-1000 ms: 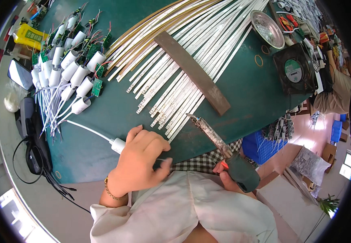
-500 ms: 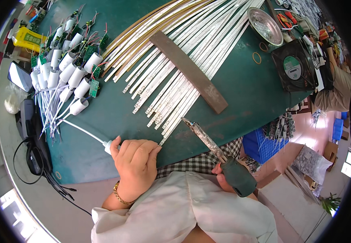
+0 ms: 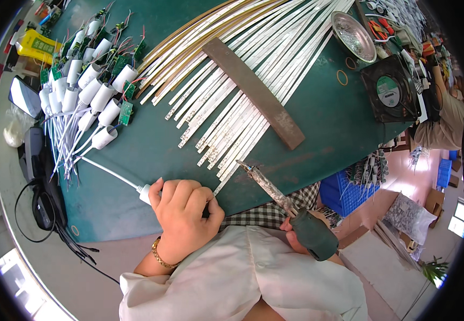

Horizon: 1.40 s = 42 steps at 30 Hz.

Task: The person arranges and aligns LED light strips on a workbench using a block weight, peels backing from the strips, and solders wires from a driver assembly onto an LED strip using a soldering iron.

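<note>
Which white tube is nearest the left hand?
The tube partly hidden by the left hand; the other tubes lie bunched together at upper left.

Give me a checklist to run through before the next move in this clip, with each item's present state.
1. Soldering iron held in the right hand: ok, the hand is at its green handle.
2. Iron's tip clear of the left hand: ok, a gap shows between them.
3. White sleeve on the cable gripped firmly: cannot tell, the left hand covers part of it.
4. Dark bar lying across the white strips: ok.
5. Near ends of the strips level with each other: not ok, they are staggered.
</note>
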### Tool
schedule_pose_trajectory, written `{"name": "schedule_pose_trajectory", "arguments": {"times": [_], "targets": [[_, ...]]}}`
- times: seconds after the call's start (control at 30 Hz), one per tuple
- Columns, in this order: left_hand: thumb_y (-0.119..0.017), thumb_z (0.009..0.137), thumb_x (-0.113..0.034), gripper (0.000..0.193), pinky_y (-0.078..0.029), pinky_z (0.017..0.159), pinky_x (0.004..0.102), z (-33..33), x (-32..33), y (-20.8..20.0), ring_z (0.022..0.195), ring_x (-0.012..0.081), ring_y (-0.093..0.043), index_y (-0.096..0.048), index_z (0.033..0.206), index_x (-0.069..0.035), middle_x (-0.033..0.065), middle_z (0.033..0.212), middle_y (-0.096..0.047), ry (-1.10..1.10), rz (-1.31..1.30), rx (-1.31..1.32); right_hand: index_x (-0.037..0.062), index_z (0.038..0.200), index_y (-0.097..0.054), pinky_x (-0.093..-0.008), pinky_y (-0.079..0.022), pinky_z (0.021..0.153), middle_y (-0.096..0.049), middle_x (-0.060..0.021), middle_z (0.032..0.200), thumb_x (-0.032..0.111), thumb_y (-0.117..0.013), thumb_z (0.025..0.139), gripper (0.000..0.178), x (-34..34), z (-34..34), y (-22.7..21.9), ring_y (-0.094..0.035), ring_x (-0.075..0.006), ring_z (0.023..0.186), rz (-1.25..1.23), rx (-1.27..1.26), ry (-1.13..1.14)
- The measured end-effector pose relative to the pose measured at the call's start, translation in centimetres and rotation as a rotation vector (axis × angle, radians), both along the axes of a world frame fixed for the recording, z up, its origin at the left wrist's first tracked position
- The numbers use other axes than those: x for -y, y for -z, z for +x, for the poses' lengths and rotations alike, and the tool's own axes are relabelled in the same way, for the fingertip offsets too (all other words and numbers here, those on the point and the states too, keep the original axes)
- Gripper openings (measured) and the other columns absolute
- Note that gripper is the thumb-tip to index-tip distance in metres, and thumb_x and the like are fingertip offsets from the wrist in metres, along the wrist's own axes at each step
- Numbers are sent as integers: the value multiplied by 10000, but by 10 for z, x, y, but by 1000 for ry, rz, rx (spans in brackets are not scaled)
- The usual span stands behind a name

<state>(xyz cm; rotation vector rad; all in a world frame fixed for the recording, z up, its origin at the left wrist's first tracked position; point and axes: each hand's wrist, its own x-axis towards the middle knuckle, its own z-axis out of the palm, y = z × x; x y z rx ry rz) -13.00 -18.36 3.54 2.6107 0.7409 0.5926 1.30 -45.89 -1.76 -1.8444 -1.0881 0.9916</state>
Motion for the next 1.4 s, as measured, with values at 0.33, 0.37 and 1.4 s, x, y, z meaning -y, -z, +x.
{"name": "schedule_pose_trajectory", "arguments": {"times": [0.33, 0.37, 1.4], "targets": [[-682, 620, -44, 167, -355, 971, 506, 2, -1, -2, 814, 254, -543, -614, 763, -100, 45, 862, -570, 43, -8, -40, 57, 935, -666, -331, -560, 707, -704, -89, 871, 218, -756, 836, 209, -14, 30, -35, -694, -205, 788, -69, 166, -202], [-682, 620, -44, 167, -355, 971, 506, 1, -1, -1, 814, 254, -543, -614, 763, -100, 45, 862, -570, 41, -10, -41, 57, 935, -666, -331, -560, 707, -704, -89, 871, 218, -756, 836, 209, -13, 29, -34, -694, -205, 788, -70, 166, -204], [-690, 608, 25, 223, -307, 744, 362, 12, -8, -12, 752, 241, -480, -561, 734, -106, 33, 780, -508, -14, -193, -47, 104, 777, -682, -402, -517, 593, -643, -95, 709, 347, -814, 653, 303, -8, 14, -17, -635, -328, 633, -161, 184, 28]]}}
